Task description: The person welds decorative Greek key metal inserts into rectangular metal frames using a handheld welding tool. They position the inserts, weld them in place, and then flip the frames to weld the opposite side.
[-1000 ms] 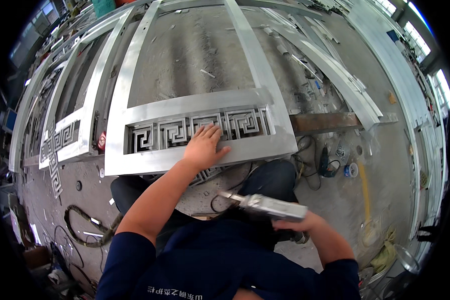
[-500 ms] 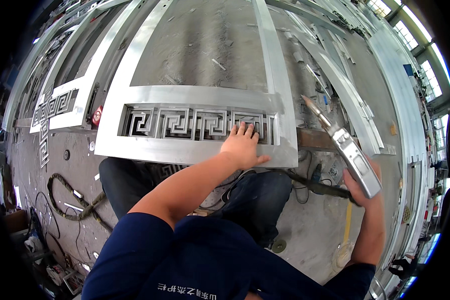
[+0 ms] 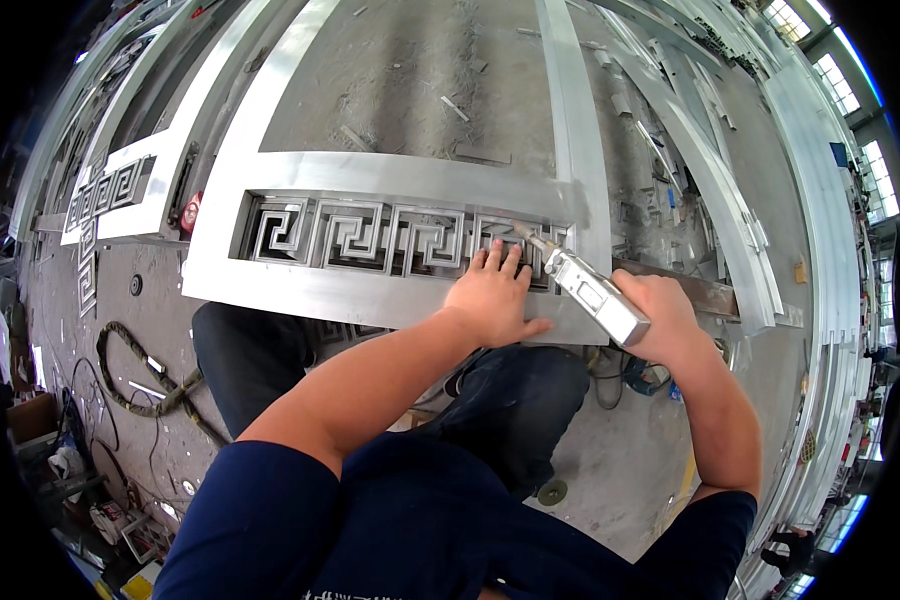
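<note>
Head view: left hand lies flat, spread over the grille set in the frame, gripping nothing. Right hand wraps around the tool, tip near grille's right end; contact unclear.

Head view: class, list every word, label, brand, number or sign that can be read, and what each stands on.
None can be read.
Shirt: white lettering, cut off by the lower edge.
Red object at left: pale mark, too small to read.
Tool in the right hand: no readable text.
</note>
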`<move>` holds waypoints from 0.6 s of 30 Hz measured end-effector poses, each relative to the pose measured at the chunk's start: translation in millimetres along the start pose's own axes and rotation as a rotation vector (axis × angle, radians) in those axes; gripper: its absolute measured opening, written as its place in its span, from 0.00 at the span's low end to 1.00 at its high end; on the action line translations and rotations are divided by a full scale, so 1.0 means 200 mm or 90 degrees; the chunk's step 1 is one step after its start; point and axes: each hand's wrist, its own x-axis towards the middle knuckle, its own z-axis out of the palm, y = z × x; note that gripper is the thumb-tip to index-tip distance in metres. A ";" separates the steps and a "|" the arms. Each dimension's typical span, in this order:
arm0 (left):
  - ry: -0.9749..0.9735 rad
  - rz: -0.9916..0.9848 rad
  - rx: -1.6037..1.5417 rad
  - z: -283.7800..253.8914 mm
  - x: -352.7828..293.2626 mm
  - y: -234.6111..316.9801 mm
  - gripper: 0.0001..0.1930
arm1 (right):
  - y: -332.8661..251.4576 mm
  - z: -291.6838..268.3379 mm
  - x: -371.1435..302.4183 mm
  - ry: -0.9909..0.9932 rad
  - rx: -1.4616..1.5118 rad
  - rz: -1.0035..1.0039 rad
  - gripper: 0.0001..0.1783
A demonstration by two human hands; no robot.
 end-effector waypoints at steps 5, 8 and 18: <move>-0.011 -0.002 0.006 -0.01 0.00 0.00 0.49 | 0.00 0.05 0.07 -0.026 -0.026 -0.002 0.19; 0.012 -0.002 -0.003 0.00 -0.01 0.00 0.49 | 0.00 0.06 0.10 -0.028 -0.030 0.010 0.18; 0.029 0.004 -0.001 0.01 0.00 0.00 0.48 | 0.00 0.06 0.13 -0.025 -0.009 0.041 0.16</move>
